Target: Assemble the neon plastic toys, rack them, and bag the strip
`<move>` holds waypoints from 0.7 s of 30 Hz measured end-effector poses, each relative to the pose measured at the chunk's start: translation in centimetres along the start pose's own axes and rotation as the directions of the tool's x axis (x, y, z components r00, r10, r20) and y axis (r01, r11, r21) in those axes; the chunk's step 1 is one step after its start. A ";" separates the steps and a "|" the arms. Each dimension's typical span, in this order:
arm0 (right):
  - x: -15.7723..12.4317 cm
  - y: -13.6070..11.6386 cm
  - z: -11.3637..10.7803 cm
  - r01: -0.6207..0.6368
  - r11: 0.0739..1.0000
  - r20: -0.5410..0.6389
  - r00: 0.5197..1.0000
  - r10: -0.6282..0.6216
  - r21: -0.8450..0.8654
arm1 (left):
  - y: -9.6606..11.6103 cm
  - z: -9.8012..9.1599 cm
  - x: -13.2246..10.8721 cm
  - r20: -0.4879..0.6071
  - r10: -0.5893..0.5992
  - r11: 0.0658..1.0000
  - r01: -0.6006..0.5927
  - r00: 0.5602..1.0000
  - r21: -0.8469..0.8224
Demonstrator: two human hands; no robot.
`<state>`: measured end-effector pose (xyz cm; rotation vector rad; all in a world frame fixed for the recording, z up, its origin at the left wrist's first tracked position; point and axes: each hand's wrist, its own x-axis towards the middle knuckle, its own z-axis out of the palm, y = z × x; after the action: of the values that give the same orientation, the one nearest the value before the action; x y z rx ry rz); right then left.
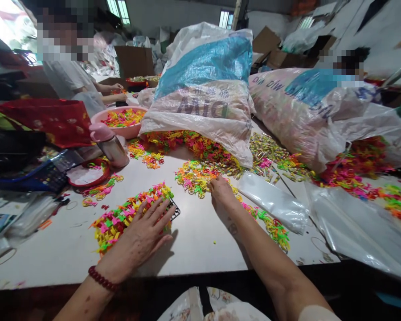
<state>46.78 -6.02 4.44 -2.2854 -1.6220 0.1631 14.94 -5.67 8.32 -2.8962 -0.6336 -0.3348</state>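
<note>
My left hand [146, 232] lies flat with fingers spread on a dark grid tray [174, 209] covered in rows of small neon plastic pieces [127, 214]. My right hand [221, 191] reaches forward to a loose heap of the same colourful plastic pieces [195, 176], its fingertips pinched together at the heap's edge. What they hold is too small to make out. A red bead bracelet [102, 278] is on my left wrist.
Two big plastic sacks [207, 89] [304, 107] spill pieces over the white table [194, 240]. Clear plastic bags [274, 200] lie at right. A pink bowl [122, 120], a pink-capped bottle [108, 142] and clutter stand at left. Two other people sit behind.
</note>
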 end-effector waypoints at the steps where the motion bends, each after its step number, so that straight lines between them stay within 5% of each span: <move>1: -0.1 0.1 0.0 -0.014 1.000 0.008 1.000 0.015 -0.010 | 0.1 -0.1 0.2 0.005 -0.006 1.000 0.006 1.000 -0.006; 5: -1.1 0.0 -0.2 -0.054 0.998 -0.041 0.998 0.055 0.022 | 0.6 -0.3 0.7 -0.006 -0.029 0.997 0.028 1.000 -0.074; 8: -2.1 -0.4 -0.3 -0.054 0.959 -0.036 0.997 0.067 0.278 | 0.6 -0.6 0.6 -0.010 -0.050 0.987 0.048 0.999 -0.150; 12: -3.7 -2.7 1.2 -0.046 0.699 0.126 0.990 -0.064 0.714 | 0.4 -1.0 0.3 0.008 -0.103 0.954 0.101 0.995 -0.282; 16: -5.9 -6.5 3.5 -0.057 0.447 0.182 0.953 -0.242 0.893 | 0.1 -0.8 0.2 0.003 -0.158 0.898 0.145 0.987 -0.416; 21: -7.7 -9.7 5.1 0.079 0.485 0.095 0.941 -0.324 0.871 | 0.0 -0.4 0.1 -0.033 -0.163 0.894 0.134 0.986 -0.427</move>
<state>34.03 -9.30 2.18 -1.2918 -1.4024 1.0025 15.00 -5.72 8.78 -3.2305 -0.8704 -0.6670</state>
